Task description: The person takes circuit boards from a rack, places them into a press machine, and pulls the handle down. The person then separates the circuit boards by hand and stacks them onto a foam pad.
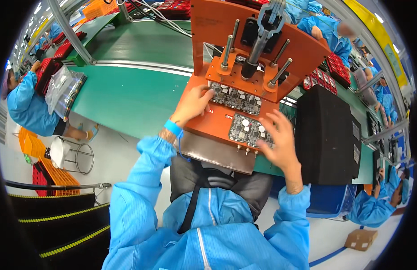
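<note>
Just right of centre, a press fixture stands on a workbench. One circuit-board panel lies on the fixture's base below the toggle clamp, the left hand at that panel's left end. A second panel lies nearer the lower edge, the right hand over its right end, perhaps touching. Right of the fixture sits a block; at lower left, a stool stands on the floor.

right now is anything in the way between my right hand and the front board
Nothing visible: the right hand overlaps the front board at its right end in this view; contact is unclear.
</note>
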A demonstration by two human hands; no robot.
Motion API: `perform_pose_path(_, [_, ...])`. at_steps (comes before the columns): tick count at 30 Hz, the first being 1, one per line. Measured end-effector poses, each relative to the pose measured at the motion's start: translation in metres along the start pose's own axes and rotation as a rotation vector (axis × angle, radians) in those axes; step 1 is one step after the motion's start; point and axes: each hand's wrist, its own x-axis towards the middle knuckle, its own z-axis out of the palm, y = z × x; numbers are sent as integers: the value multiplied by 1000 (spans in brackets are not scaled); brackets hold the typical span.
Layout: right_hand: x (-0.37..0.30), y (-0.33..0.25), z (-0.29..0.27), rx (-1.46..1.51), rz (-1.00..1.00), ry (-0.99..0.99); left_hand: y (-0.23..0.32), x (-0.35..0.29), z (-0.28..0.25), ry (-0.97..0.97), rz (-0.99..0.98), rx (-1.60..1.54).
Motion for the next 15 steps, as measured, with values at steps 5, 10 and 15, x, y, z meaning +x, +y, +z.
perform_pose_path(5, [-39,17,32,-130,101,-241,2,3,5,-125,-51,52])
perform_pose_path(10, [-40,22,27,-93,78,-208,2,-8,10,-43,-122,-375])
perform_pose_path(15, [-77,31,1,407,270,-47,-21,-42,-22,102,-181,-750])
